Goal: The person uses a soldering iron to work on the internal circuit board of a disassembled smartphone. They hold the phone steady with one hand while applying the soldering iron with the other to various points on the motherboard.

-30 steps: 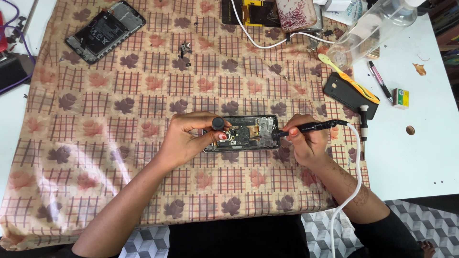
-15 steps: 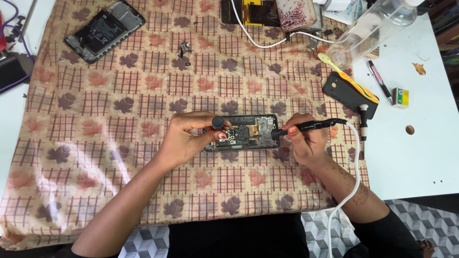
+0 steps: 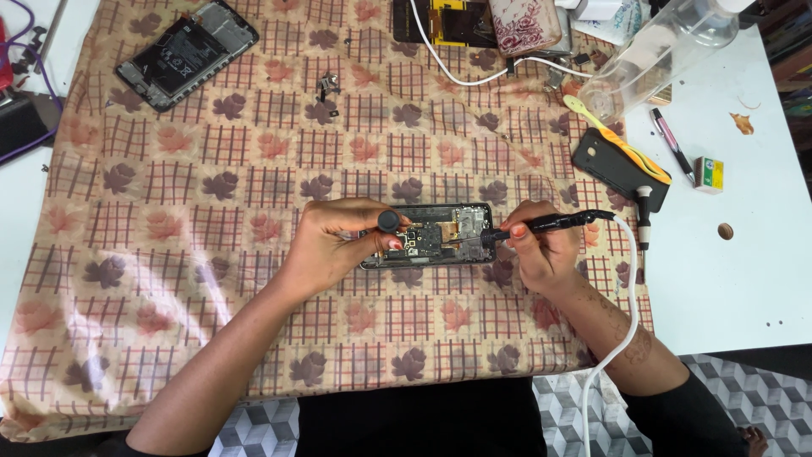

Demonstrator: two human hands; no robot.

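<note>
Head view: the opened phone (image 3: 427, 236) lies flat on the patterned cloth (image 3: 254, 169) at centre, long axis running 9 to 3 o'clock, back cover off and circuit board exposed.

Left hand (image 3: 334, 241) sits at the phone's 9 o'clock end. Its fingers are closed on a black-capped tool (image 3: 388, 221), the cap showing above the upper edge of the phone, while the hand bears down on the frame.

Right hand (image 3: 537, 254) is at the 3 o'clock end. Its fingers are pinched pen-style around a black powered tool (image 3: 550, 223); the tip touches the board near the right end. A white cord (image 3: 626, 296) trails from the tool toward 5 o'clock.

Recommended practice for this contact, as a judgement:
- Keep the heel of the right hand planted on the cloth so that only the fingertips steer the tip.
- Keep the left hand pressing the frame flat; the cloth may let it slide.
- Route the cord clear of the wrist so that its drag does not pull the tip across neighbouring parts.

At 11 o'clock lies a second opened phone (image 3: 186, 55); at 2 o'clock, a black case (image 3: 613, 169) with a yellow brush (image 3: 613, 140) across it.
</note>
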